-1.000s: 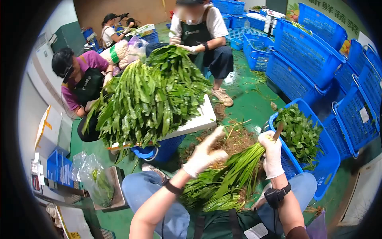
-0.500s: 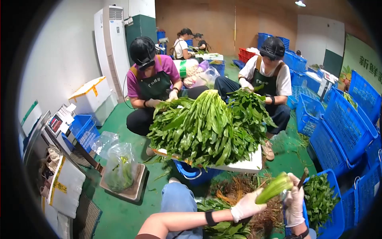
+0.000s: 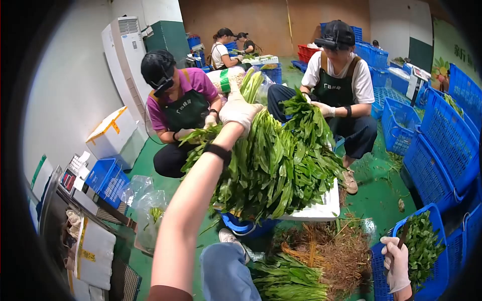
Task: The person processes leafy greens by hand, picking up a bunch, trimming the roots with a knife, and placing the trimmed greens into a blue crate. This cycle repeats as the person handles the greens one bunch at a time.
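My left hand (image 3: 240,113), in a white glove, is stretched over the big heap of long-leaved greens (image 3: 271,170) on a white foam board (image 3: 331,203). Its fingers close around a bunch of greens (image 3: 251,85), pale stems pointing up; the palm side is hidden. Low at the right, my gloved right hand (image 3: 396,263) is closed on a knife (image 3: 403,235), of which a dark, narrow blade shows. Beside that hand stands a blue crate (image 3: 436,220) holding leafy greens (image 3: 422,246). Loose greens (image 3: 288,281) lie on the floor between my hands.
Two co-workers in dark aprons crouch across the heap, one (image 3: 183,103) left and one (image 3: 341,90) right, hands at the leaves. Root trimmings (image 3: 344,256) cover the floor before me. Stacked blue crates (image 3: 442,145) line the right; a plastic bag (image 3: 150,215) stands left.
My left hand has swung from the lower right up over the heap, carrying the bunch of greens. My right hand has moved slightly right and down, still with the knife. The view has shifted.
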The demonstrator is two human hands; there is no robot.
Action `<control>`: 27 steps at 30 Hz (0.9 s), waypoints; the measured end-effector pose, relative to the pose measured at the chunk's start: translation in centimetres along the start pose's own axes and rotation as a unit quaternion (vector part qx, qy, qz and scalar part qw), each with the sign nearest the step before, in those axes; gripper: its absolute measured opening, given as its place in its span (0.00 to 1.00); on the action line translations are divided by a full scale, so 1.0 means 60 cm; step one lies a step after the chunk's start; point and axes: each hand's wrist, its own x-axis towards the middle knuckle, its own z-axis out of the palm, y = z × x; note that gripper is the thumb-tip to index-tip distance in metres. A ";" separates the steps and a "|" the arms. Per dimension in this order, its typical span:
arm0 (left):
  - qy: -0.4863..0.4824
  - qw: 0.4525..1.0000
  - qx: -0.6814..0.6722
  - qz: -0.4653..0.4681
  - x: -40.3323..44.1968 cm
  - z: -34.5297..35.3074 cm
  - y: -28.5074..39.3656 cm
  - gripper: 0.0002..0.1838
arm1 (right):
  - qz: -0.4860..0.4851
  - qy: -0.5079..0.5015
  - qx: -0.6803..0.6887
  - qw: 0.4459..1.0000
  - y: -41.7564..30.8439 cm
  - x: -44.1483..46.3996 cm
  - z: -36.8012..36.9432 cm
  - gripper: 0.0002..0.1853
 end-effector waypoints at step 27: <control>-0.072 0.982 0.174 -0.032 0.000 0.102 -0.036 0.73 | 0.019 -0.018 -0.119 0.992 0.006 -0.048 -0.064 0.11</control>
